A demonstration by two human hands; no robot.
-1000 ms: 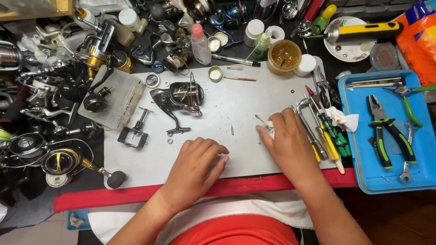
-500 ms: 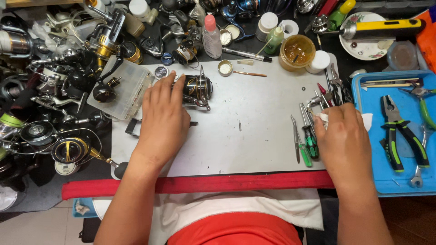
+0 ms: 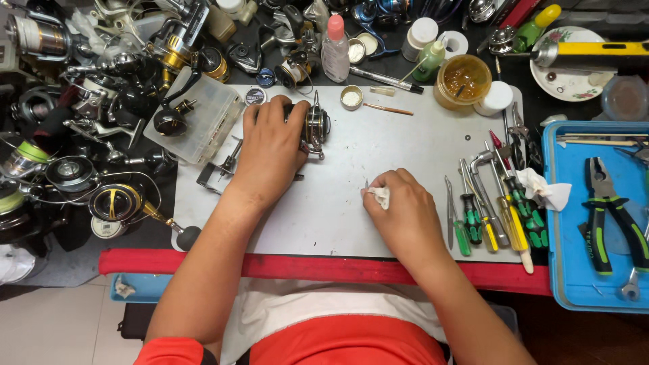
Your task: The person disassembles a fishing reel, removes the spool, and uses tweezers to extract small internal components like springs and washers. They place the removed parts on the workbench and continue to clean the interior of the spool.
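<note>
My left hand (image 3: 270, 152) lies over a black and gold fishing reel (image 3: 314, 126) at the back of the grey work mat (image 3: 351, 216), fingers wrapped around its body. My right hand (image 3: 405, 213) rests near the middle of the mat, fingers pinched on a small white scrap of tissue (image 3: 380, 196) with a thin metal pin sticking up from it. Most of the reel is hidden under my left hand.
Screwdrivers and tweezers (image 3: 490, 216) lie in a row right of my right hand. A blue tray (image 3: 574, 297) holds pliers (image 3: 605, 209). A grease jar (image 3: 462, 81), bottles and small lids line the back. Several reels (image 3: 111, 203) and a clear parts box (image 3: 203, 122) crowd the left.
My right hand moved from the screwdrivers at the right to the middle of the mat and now pinches the tissue. My left hand stays on the reel.
</note>
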